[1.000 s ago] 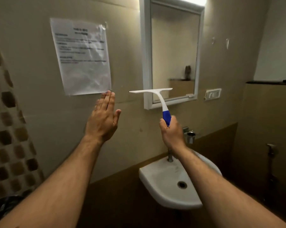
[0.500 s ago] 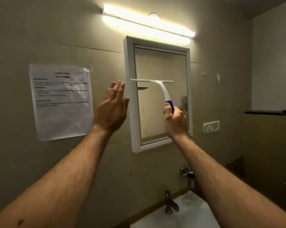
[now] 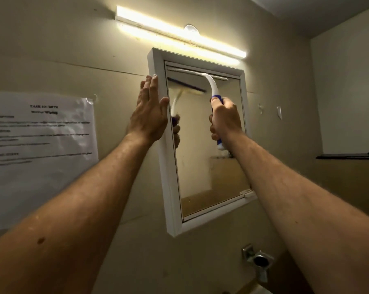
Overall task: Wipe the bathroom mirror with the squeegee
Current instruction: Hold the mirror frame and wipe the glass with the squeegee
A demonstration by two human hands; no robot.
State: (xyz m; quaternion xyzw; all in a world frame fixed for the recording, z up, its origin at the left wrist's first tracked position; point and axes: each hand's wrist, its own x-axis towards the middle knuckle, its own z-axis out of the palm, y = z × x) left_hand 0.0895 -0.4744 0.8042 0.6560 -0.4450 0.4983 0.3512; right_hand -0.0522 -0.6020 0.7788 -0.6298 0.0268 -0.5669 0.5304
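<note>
While the right hand has its fingers wrapped tight round the blue grip of the squeegee, the blade lies along the top of the mirror, upper centre of frame. Left hand rests flat, fingers extended, against the white frame. Judged light, rigid plastic; glass fragile, so moderate pressure advised.

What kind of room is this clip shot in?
Most likely a small bathroom: a framed mirror on the wall under a strip light, with a metal tap below it.
</note>
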